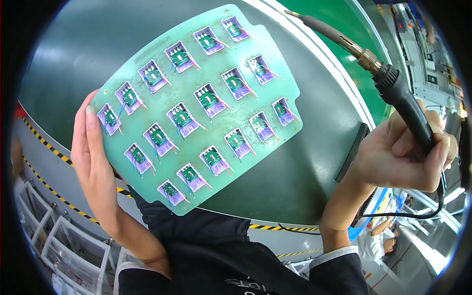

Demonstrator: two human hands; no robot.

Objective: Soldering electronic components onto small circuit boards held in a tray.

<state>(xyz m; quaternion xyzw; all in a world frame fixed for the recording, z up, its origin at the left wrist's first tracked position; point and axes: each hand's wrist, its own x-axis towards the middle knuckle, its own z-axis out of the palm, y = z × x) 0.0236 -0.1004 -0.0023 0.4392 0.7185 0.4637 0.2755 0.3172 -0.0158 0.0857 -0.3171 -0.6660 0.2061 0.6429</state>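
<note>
My left hand (92, 142) grips the left edge of a pale green fixture board (147, 110), thumb on its face and the other fingers along or behind the edge. The board is tilted over the table. Set in its cutouts, in three rows, are several small purple housings (185, 128), each with a green circuit board and thin red and blue wires. My right hand (405, 147) is closed round the black handle of a soldering iron (400, 93). The iron points up and left, its tip beyond the board's upper right, touching nothing. A black cord hangs from its handle.
Beneath the board lies a dark green tabletop (275, 196) with a pale rim. White-framed bins (73, 246) and yellow-black floor tape (54, 152) are at the left. Another person (376, 243) is at the lower right. Equipment (432, 73) stands at the far right.
</note>
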